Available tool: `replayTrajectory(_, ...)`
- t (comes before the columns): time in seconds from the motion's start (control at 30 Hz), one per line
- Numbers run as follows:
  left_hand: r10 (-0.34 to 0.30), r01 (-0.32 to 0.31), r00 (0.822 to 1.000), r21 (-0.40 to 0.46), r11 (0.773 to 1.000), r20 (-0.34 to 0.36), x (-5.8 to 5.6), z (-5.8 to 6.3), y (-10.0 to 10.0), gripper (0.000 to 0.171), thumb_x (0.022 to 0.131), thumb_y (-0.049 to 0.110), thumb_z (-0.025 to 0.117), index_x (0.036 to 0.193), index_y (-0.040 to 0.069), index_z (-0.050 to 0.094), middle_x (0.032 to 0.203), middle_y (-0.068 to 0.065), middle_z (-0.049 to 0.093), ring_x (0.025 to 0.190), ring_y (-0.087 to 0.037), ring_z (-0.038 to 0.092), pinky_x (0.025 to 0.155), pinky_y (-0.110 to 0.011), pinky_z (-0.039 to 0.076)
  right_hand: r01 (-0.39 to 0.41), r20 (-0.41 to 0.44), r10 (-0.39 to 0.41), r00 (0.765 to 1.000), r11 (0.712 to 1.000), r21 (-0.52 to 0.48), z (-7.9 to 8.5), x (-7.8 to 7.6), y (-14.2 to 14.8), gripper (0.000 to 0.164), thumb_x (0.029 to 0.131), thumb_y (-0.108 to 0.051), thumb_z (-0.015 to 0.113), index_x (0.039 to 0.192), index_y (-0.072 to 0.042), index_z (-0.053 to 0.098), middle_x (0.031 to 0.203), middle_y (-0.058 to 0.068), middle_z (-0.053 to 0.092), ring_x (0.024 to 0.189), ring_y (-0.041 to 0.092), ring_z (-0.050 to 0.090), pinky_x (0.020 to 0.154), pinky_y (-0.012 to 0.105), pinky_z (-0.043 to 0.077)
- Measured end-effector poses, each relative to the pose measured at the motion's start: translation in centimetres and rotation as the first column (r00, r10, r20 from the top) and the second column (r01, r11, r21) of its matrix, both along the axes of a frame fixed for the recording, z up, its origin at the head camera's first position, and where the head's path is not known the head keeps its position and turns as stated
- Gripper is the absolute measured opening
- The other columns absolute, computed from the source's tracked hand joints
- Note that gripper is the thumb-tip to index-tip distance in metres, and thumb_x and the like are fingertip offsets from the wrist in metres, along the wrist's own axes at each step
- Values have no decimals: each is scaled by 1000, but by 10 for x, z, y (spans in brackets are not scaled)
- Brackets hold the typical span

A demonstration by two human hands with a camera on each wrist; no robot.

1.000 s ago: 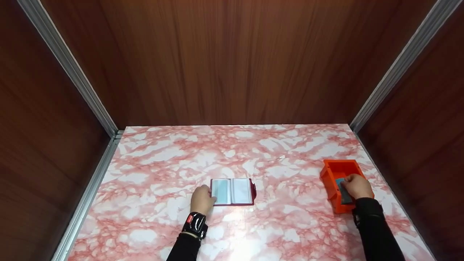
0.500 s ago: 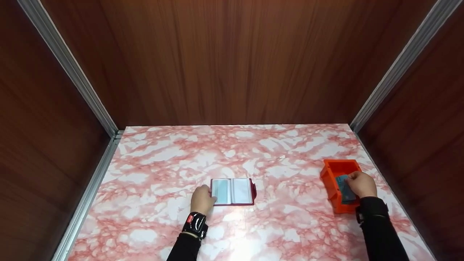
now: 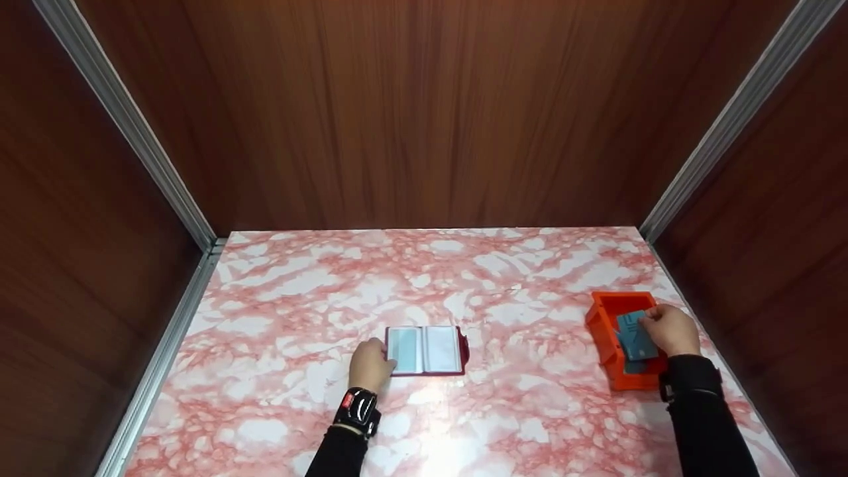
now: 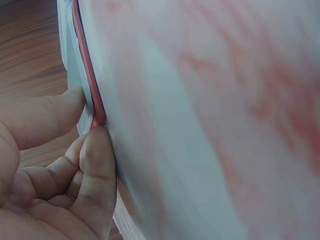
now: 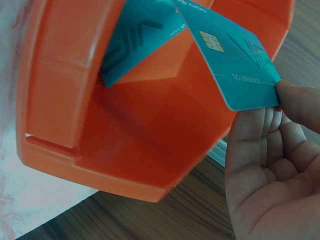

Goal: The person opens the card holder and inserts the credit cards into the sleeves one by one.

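Note:
A small card holder with a dark red cover and clear sleeves lies spread on the table. My left hand pinches its left edge; the left wrist view shows thumb and forefinger on either side of the red cover. On the right, my right hand holds a teal chip card by one corner between thumb and fingers, over the orange bin. Another teal card lies inside the bin, partly hidden by the held card.
The table has a pink and white marbled top. Brown wood-grain panels stand at the back and both sides, joined by metal rails. The bin stands close to the table's right edge.
My right hand has moved up and right, lifting the teal card, and a second card now shows beneath it. The left hand and the card holder have stayed put.

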State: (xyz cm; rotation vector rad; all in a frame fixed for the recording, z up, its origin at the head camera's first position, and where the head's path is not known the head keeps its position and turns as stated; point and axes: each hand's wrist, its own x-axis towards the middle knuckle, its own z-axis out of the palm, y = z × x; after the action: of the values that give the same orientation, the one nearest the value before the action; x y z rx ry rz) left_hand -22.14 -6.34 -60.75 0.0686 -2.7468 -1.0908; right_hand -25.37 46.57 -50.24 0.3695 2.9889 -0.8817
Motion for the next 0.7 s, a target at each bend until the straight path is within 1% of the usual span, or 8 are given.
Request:
replayTrajectory(0.17, 7, -7, 1000, 3, 1000, 14, 0, 0, 0, 24, 69, 3, 83, 81, -2, 63, 76, -9, 58, 73, -29, 58, 74, -46, 49, 17, 10, -17, 1000, 999, -29, 8, 0, 1, 23, 98, -13, 57, 104, 10, 57, 95, 24, 56, 86, 38, 51, 77, 47, 46)
replayTrajectory(0.23, 10, -10, 1000, 4, 1000, 20, 0, 0, 0, 24, 69, 3, 83, 82, -2, 63, 76, -9, 58, 73, -29, 58, 74, -46, 50, 29, 0, -29, 1000, 999, -38, 12, 0, 1, 25, 98, -14, 57, 106, 10, 56, 97, 24, 56, 88, 38, 50, 78, 46, 46)
replayTrajectory(0.47, 3, -3, 1000, -1, 1000, 3, 0, -1, -1, 25, 69, 4, 83, 82, -2, 63, 75, -9, 58, 72, -29, 58, 73, -46, 49, 39, -86, -42, 995, 998, -40, 27, 0, -3, 30, 99, -17, 56, 110, 11, 57, 100, 26, 57, 89, 37, 50, 75, 44, 43)
replayTrajectory(0.7, 4, -4, 1000, -9, 1000, 5, 0, -1, 0, 25, 68, 4, 84, 80, -1, 63, 74, -9, 59, 72, -29, 59, 72, -46, 50, 25, -151, -34, 988, 998, -61, 39, -1, -19, 32, 100, -20, 55, 112, 9, 57, 101, 24, 56, 89, 34, 50, 73, 39, 42)
